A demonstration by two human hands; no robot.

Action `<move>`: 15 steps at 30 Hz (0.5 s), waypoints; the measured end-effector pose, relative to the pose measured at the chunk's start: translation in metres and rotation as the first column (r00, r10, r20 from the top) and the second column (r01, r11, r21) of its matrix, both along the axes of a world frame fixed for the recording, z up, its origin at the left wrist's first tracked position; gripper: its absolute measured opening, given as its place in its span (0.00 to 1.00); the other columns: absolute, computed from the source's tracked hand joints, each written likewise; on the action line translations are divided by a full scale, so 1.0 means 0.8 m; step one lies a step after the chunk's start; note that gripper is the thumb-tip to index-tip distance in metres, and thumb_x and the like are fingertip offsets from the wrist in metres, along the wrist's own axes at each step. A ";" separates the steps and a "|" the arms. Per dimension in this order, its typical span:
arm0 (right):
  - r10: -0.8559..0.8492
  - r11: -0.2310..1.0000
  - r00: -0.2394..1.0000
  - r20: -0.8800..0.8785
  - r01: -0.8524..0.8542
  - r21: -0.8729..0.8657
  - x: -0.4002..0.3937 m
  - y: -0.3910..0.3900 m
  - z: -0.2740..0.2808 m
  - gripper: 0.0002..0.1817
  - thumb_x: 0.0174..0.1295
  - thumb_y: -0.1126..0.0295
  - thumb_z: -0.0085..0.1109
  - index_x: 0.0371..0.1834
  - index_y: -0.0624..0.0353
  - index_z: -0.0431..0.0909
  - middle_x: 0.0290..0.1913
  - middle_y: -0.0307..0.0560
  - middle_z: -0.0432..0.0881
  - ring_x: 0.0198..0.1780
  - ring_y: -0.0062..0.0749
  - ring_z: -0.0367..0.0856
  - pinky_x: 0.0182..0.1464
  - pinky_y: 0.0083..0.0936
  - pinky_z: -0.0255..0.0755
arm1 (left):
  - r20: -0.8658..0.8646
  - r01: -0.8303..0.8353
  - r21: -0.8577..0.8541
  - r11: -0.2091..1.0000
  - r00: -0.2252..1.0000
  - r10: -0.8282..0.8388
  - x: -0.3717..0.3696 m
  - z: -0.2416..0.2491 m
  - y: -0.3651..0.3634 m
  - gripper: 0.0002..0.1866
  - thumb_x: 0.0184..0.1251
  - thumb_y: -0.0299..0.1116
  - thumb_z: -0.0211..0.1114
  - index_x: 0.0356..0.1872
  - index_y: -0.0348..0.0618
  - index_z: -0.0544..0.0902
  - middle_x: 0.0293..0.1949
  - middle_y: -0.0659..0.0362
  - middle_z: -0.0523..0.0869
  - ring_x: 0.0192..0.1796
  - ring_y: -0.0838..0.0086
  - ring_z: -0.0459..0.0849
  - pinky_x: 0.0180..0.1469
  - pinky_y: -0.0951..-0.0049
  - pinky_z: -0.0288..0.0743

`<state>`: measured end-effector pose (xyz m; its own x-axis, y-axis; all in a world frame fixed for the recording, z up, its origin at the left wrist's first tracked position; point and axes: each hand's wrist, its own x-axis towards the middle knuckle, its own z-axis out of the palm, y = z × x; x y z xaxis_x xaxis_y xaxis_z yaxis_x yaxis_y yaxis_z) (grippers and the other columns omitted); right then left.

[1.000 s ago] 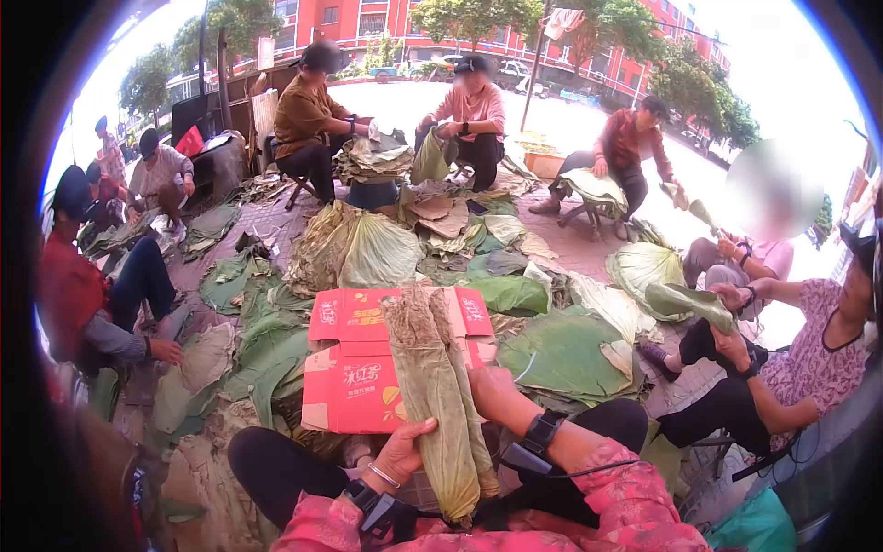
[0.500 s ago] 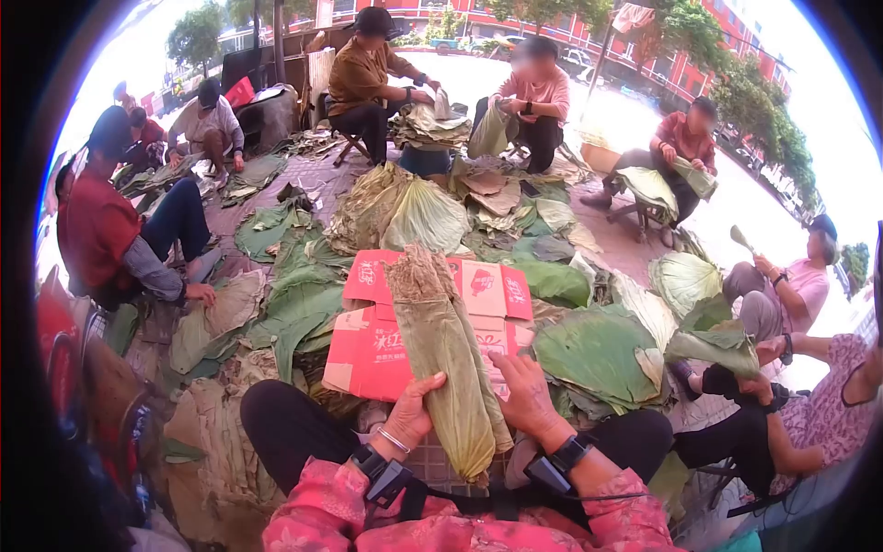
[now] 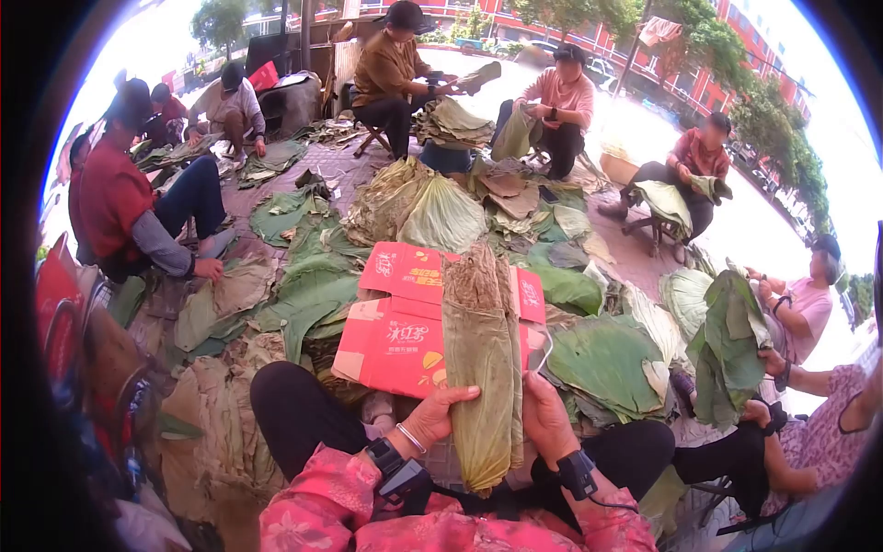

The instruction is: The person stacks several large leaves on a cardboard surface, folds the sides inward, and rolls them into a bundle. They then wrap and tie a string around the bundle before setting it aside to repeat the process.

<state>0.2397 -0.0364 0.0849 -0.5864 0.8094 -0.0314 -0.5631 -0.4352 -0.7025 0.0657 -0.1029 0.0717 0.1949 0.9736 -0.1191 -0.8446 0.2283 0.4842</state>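
Note:
A long folded bundle of dried lotus leaf [image 3: 482, 368] stands upright in front of me, brown and frayed at its top and yellow-green at its lower end. My left hand [image 3: 434, 419] is closed on its left edge, thumb lying over the front. On the opposite edge my right hand [image 3: 549, 416] grips it, with the fingers partly hidden behind. Behind the bundle, a flattened red cardboard box [image 3: 391, 345] lies across my knees, partly covered by the leaf.
Stacked green leaves [image 3: 609, 363] lie to the right of the cardboard, and a large pale leaf pile [image 3: 418, 207] is ahead. Brown leaves [image 3: 221, 432] spread on the left. Several people sit around; one at the right holds a green leaf [image 3: 733, 345].
The folded leaf has turned more upright and shifted right. My right hand, earlier with fingers spread beside it, now holds its right edge. The co-worker at the right has raised a leaf.

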 end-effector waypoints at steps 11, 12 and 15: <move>-0.235 0.957 0.972 -0.010 0.229 -0.179 0.001 0.068 -0.005 0.11 0.66 0.57 0.49 0.34 0.52 0.73 0.27 0.34 0.75 0.31 0.25 0.72 0.35 0.27 0.67 | -0.059 -0.152 -0.057 0.987 0.987 0.149 -0.054 0.020 0.035 0.21 0.55 0.27 0.66 0.51 0.34 0.74 0.42 0.52 0.83 0.42 0.66 0.84 0.47 0.64 0.79; -0.241 0.957 0.970 0.018 0.241 -0.162 -0.004 0.077 0.001 0.11 0.66 0.57 0.49 0.34 0.52 0.73 0.27 0.34 0.75 0.31 0.25 0.72 0.35 0.27 0.67 | -0.172 -0.186 -0.029 0.982 0.969 0.178 -0.059 0.027 0.040 0.22 0.53 0.26 0.67 0.50 0.33 0.74 0.42 0.52 0.83 0.41 0.66 0.84 0.45 0.65 0.80; -0.264 0.964 0.963 0.063 0.265 -0.010 -0.025 0.095 0.016 0.10 0.67 0.60 0.49 0.34 0.53 0.74 0.27 0.35 0.76 0.30 0.23 0.73 0.34 0.24 0.67 | -0.488 -0.258 0.061 0.964 0.835 0.255 -0.067 0.050 0.056 0.23 0.49 0.24 0.69 0.49 0.32 0.74 0.40 0.50 0.83 0.38 0.67 0.84 0.42 0.67 0.81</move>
